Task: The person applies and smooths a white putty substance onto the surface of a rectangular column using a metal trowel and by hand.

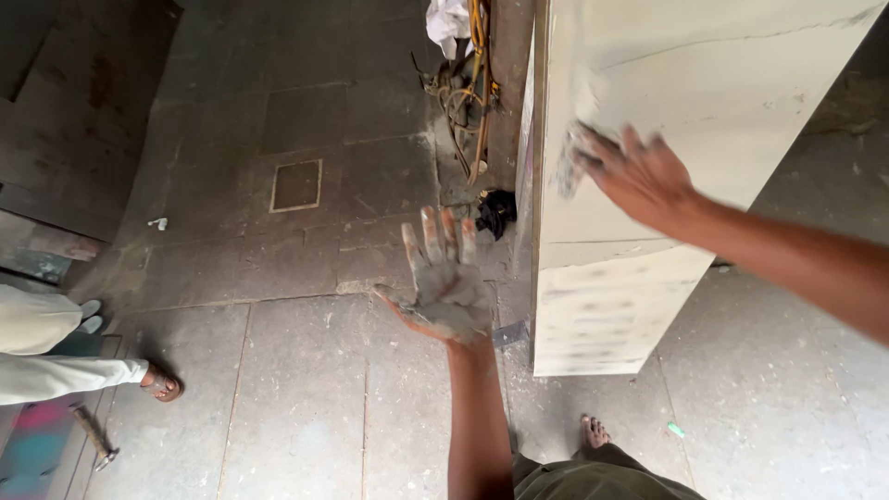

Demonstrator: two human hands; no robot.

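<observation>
Right hand [639, 176] flat on white board [648, 93], grip open, left hand [449, 287] palm up, grey paste [454, 292], grip open

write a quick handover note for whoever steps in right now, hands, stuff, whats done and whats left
Left hand: open, palm up, coated in grey paste, holding no tool.
Right hand: flat on the tall white slab panel, rubbing grey paste on its face.
Done: smeared patches show on the panel's top left and lower part.
Left: most of the face is bare.
Nearby: wooden-handled hammer on the stone floor; another person's sandalled foot at left.
</observation>
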